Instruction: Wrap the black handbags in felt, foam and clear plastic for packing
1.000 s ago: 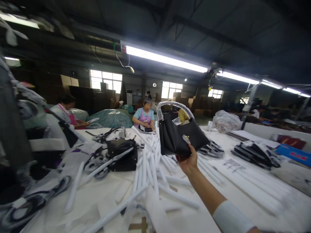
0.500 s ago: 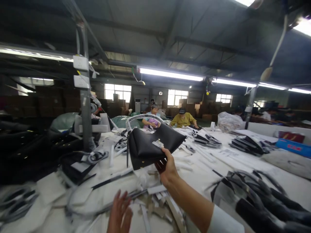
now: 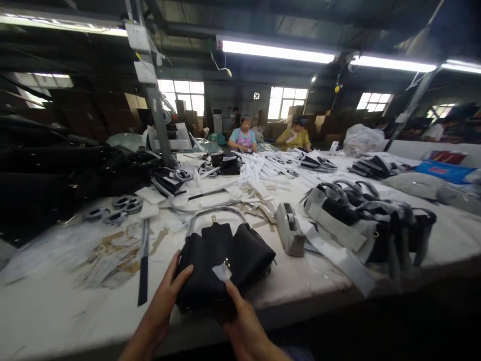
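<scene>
A black handbag point(image 3: 210, 250) with a wrapped top handle point(image 3: 218, 210) is between my hands at the near edge of the table. My left hand point(image 3: 169, 286) grips its left side, thumb on the front and the other fingers partly hidden behind. On the lower front rests the thumb of my right hand point(image 3: 240, 311), whose remaining fingers are out of sight under the bag. A small piece of white wrapping point(image 3: 221, 273) covers part of the front beside the metal clasp point(image 3: 227, 262).
A tape dispenser point(image 3: 290, 229) stands right of the bag, near a heap of wrapped black bags point(image 3: 361, 220). Paper scraps point(image 3: 112, 255) and a black strap point(image 3: 143, 271) lie to the left. Black bags point(image 3: 75, 175) are piled farther left. Two people point(image 3: 244, 135) sit across the table.
The handbag has come down and closer from mid-air over the table. My left hand, free before, now holds its left side. The view has tilted downward.
</scene>
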`<state>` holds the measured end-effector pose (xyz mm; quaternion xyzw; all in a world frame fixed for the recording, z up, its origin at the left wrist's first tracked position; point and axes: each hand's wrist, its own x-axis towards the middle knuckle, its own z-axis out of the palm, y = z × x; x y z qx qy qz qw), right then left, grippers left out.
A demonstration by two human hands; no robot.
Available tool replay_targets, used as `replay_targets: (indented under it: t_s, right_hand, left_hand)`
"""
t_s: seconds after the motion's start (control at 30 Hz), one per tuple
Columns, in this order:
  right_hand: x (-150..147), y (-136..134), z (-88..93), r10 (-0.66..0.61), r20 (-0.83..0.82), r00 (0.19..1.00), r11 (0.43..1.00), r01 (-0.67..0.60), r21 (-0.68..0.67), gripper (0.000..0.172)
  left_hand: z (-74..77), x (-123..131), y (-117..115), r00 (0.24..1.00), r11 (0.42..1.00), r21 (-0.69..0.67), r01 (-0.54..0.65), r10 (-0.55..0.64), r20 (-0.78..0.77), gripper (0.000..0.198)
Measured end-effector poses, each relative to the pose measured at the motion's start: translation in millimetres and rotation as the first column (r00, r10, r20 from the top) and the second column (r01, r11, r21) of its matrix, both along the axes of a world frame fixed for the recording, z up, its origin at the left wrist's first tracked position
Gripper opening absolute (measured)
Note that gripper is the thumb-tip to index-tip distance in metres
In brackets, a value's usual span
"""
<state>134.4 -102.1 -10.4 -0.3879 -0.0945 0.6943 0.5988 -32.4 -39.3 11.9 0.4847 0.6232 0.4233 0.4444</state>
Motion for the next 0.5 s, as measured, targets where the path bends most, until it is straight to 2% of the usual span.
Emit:
replay_targets:
  t_s: [0.07, 0.13, 0.2, 0.23, 0.27, 0.3, 0.33, 0.4, 0.43, 0.47, 0.5]
  right_hand:
    - [6.6, -14.4, -9.1, 0.084, -0.014, 0.996, 0.996, -0.084, -0.009, 0.065]
    - [19.6, -24.3, -13.1, 0.199, 0.045, 0.979, 0.980, -0.197, -0.044, 0.067]
    - [34.9, -29.9, -13.0, 0.310, 0.263, 0.913, 0.949, -0.314, -0.029, 0.062]
    - [42.5, -30.5, -11.2, 0.313, 0.439, 0.842, 0.934, -0.356, 0.018, 0.054]
    - [49.9, -29.1, -8.0, 0.241, 0.631, 0.738, 0.918, -0.384, 0.099, 0.044]
    - [56.9, -25.5, -3.7, 0.088, 0.791, 0.605, 0.891, -0.402, 0.209, 0.033]
    - [63.5, -19.4, 1.8, -0.116, 0.881, 0.458, 0.844, -0.421, 0.331, 0.025]
    - [75.3, -1.5, 14.0, -0.487, 0.855, 0.175, 0.715, -0.483, 0.506, 0.027]
    - [80.3, 9.2, 19.4, -0.599, 0.798, 0.057, 0.664, -0.521, 0.536, 0.032]
    - [84.6, 19.7, 23.4, -0.658, 0.752, -0.043, 0.640, -0.559, 0.528, 0.036]
    - [88.4, 29.2, 25.5, -0.676, 0.726, -0.125, 0.640, -0.588, 0.495, 0.037]
  left_hand:
    - [-6.8, -14.7, 0.2, 0.992, 1.000, 0.012, 0.026, -0.024, -0.124, 0.062]
    - [-3.0, -22.2, 2.0, 0.980, 0.997, 0.079, 0.016, 0.000, -0.199, 0.059]
    - [7.4, -22.6, 3.6, 0.943, 0.977, 0.199, 0.075, -0.005, -0.332, 0.055]
    - [13.3, -20.2, 4.3, 0.908, 0.957, 0.249, 0.147, -0.031, -0.418, 0.052]
    - [18.9, -16.3, 5.2, 0.860, 0.931, 0.277, 0.236, -0.068, -0.505, 0.048]
    - [23.6, -11.1, 6.5, 0.805, 0.902, 0.281, 0.328, -0.111, -0.583, 0.047]
    - [27.2, -4.7, 8.4, 0.754, 0.875, 0.266, 0.404, -0.154, -0.639, 0.047]
    - [31.1, 10.2, 14.5, 0.692, 0.842, 0.229, 0.489, -0.214, -0.690, 0.050]
    - [31.7, 18.0, 18.7, 0.671, 0.830, 0.215, 0.515, -0.233, -0.704, 0.051]
    - [31.9, 25.4, 23.5, 0.657, 0.822, 0.202, 0.533, -0.251, -0.711, 0.048]
    - [32.1, 31.9, 28.4, 0.648, 0.817, 0.189, 0.545, -0.267, -0.714, 0.041]
